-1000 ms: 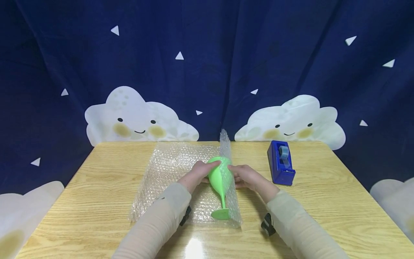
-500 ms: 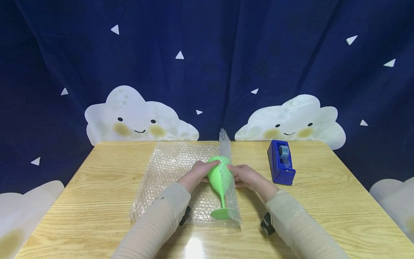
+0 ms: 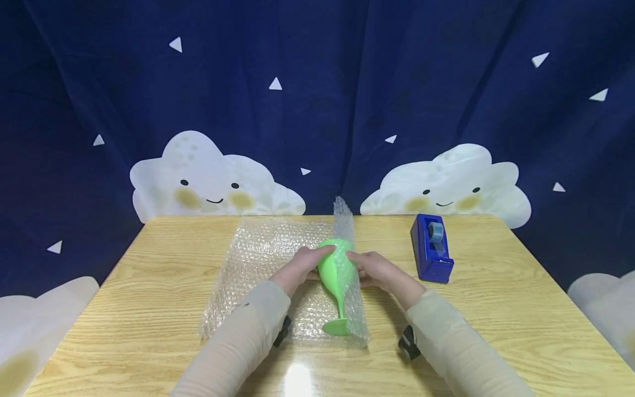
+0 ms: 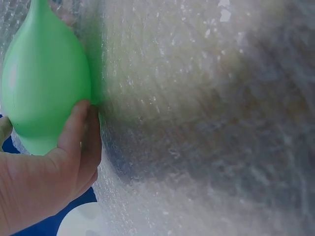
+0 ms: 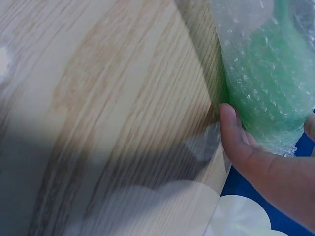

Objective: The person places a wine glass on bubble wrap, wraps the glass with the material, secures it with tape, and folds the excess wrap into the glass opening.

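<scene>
A green goblet [image 3: 329, 274] lies on a sheet of bubble wrap [image 3: 263, 242], its round foot toward me and its bowl away. The sheet's right edge is folded up over the goblet's right side. My left hand [image 3: 303, 263] holds the bowl from the left, thumb on top and fingers along its side, as the left wrist view shows on the bare green bowl [image 4: 47, 78]. From the right, my right hand [image 3: 379, 269] grips the bowl through the folded wrap [image 5: 266, 83], its thumb pressing on top. The fingers' undersides are partly hidden.
A blue tape dispenser [image 3: 430, 251] with a roll of clear tape stands at the right on the wooden table [image 3: 149, 286]. A dark blue curtain [image 3: 317, 110] with white clouds hangs behind the table's far edge.
The goblet and the folded wrap edge have shifted very slightly left, with both hands keeping their hold. The tape dispenser stays in its place.
</scene>
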{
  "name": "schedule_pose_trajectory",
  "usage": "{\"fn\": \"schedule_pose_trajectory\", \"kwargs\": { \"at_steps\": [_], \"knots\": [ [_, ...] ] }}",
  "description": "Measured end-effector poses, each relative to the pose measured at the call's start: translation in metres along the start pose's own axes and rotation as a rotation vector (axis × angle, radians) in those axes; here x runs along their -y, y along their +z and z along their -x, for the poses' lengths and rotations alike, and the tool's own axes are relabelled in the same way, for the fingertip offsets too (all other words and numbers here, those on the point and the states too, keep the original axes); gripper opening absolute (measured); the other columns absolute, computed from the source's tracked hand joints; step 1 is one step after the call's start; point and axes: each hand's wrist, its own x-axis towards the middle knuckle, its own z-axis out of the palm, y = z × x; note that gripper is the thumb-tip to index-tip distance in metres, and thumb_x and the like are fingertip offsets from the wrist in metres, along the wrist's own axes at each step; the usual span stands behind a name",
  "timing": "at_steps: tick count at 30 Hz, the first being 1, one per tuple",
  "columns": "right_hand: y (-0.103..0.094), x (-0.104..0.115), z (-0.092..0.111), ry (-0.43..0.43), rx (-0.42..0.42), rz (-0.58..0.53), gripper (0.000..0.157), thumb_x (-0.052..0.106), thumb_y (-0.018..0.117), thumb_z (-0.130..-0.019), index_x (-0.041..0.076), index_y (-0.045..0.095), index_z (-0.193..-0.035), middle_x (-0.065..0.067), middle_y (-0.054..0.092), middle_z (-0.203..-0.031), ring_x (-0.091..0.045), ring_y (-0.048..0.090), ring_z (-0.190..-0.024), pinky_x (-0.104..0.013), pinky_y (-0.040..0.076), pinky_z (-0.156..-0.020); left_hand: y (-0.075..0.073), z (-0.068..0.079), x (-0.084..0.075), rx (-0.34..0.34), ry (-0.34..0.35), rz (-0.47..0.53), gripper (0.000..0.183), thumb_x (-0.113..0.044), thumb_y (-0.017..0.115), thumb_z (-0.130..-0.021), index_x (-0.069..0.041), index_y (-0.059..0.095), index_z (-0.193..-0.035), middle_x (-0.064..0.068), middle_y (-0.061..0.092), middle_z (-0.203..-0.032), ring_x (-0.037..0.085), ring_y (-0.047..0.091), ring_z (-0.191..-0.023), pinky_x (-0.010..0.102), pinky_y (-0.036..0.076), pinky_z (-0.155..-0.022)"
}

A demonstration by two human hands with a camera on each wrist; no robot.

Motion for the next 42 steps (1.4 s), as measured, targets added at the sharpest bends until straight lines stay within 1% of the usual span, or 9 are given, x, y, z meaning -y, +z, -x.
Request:
{"fn": "schedule_pose_trajectory", "kwargs": {
  "at_steps": [3, 7, 9, 13, 16, 18, 24, 29, 42],
  "knots": [
    [0.0002, 0.0009, 0.0002, 0.002, -0.002, 0.000, 0.057, 0.035, 0.040, -0.099, -0.014, 0.043, -0.127, -0.023, 0.063, -0.111, -0.013, 0.064, -0.084, -0.036, 0.055, -0.083, 0.0019, 0.0007, -0.0006, -0.013, 0.011, -0.027, 0.065, -0.040, 0.060, -0.085, 0.011, 0.046, -0.122, 0.015, 0.061, -0.102, 0.014, 0.062, -0.070, 0.032, 0.058, -0.074],
    [0.0009, 0.0024, -0.0004, 0.008, -0.009, -0.005, 0.054, 0.033, 0.042, -0.099, -0.014, 0.045, -0.125, -0.019, 0.066, -0.104, -0.013, 0.065, -0.079, -0.034, 0.056, -0.079, 0.0041, 0.0005, -0.0019, -0.043, 0.023, -0.110, 0.060, -0.042, 0.056, -0.084, 0.008, 0.053, -0.116, 0.013, 0.061, -0.098, 0.014, 0.059, -0.067, 0.030, 0.057, -0.068],
    [0.0016, 0.0035, -0.0011, 0.010, -0.017, -0.002, 0.053, 0.033, 0.043, -0.098, -0.014, 0.047, -0.124, -0.016, 0.068, -0.099, -0.012, 0.064, -0.078, -0.034, 0.056, -0.078, 0.0037, 0.0005, -0.0036, -0.050, 0.019, -0.138, 0.059, -0.044, 0.053, -0.084, 0.007, 0.056, -0.114, 0.014, 0.060, -0.098, 0.015, 0.058, -0.069, 0.031, 0.057, -0.069],
    [0.0022, 0.0056, -0.0020, 0.008, -0.036, 0.009, 0.052, 0.032, 0.045, -0.097, -0.014, 0.049, -0.121, -0.014, 0.068, -0.094, -0.014, 0.064, -0.076, -0.036, 0.056, -0.078, 0.0017, 0.0004, -0.0063, -0.044, 0.008, -0.159, 0.068, -0.056, 0.047, -0.087, 0.005, 0.056, -0.116, 0.016, 0.060, -0.104, 0.020, 0.060, -0.077, 0.034, 0.056, -0.076],
    [0.0028, 0.0065, -0.0019, 0.004, -0.038, 0.008, 0.052, 0.031, 0.046, -0.097, -0.015, 0.048, -0.121, -0.017, 0.067, -0.096, -0.015, 0.064, -0.076, -0.038, 0.056, -0.080, 0.0010, 0.0001, -0.0054, -0.050, 0.004, -0.176, 0.077, -0.060, 0.050, -0.085, 0.007, 0.052, -0.122, 0.017, 0.060, -0.108, 0.021, 0.063, -0.080, 0.035, 0.056, -0.078],
    [0.0036, 0.0066, -0.0019, 0.003, -0.032, 0.007, 0.053, 0.031, 0.045, -0.098, -0.015, 0.047, -0.122, -0.020, 0.067, -0.098, -0.015, 0.065, -0.077, -0.038, 0.056, -0.081, 0.0012, -0.0004, -0.0039, -0.067, 0.007, -0.185, 0.078, -0.058, 0.055, -0.083, 0.010, 0.049, -0.124, 0.017, 0.060, -0.107, 0.021, 0.064, -0.079, 0.033, 0.056, -0.076],
    [0.0044, 0.0062, -0.0024, 0.021, -0.048, 0.025, 0.055, 0.033, 0.045, -0.097, -0.015, 0.045, -0.126, -0.023, 0.065, -0.107, -0.014, 0.065, -0.082, -0.039, 0.055, -0.084, 0.0034, -0.0021, -0.0010, -0.107, 0.002, -0.152, 0.076, -0.052, 0.062, -0.081, 0.010, 0.047, -0.124, 0.015, 0.061, -0.105, 0.015, 0.060, -0.072, 0.029, 0.056, -0.072],
    [0.0033, 0.0052, -0.0023, 0.026, -0.040, 0.040, 0.058, 0.035, 0.044, -0.098, -0.015, 0.043, -0.128, -0.025, 0.063, -0.112, -0.018, 0.065, -0.089, -0.040, 0.054, -0.086, 0.0037, -0.0018, -0.0011, -0.114, -0.004, -0.142, 0.077, -0.051, 0.063, -0.081, 0.010, 0.047, -0.124, 0.015, 0.061, -0.105, 0.015, 0.061, -0.073, 0.029, 0.056, -0.072],
    [0.0030, 0.0045, -0.0042, 0.035, -0.006, 0.040, 0.062, 0.037, 0.044, -0.098, -0.015, 0.038, -0.131, -0.026, 0.060, -0.116, -0.029, 0.063, -0.103, -0.042, 0.053, -0.089, -0.0020, 0.0004, -0.0024, -0.076, 0.002, -0.115, 0.081, -0.047, 0.064, -0.081, 0.014, 0.040, -0.129, 0.018, 0.059, -0.107, 0.021, 0.063, -0.075, 0.031, 0.056, -0.071]
  ]
}}
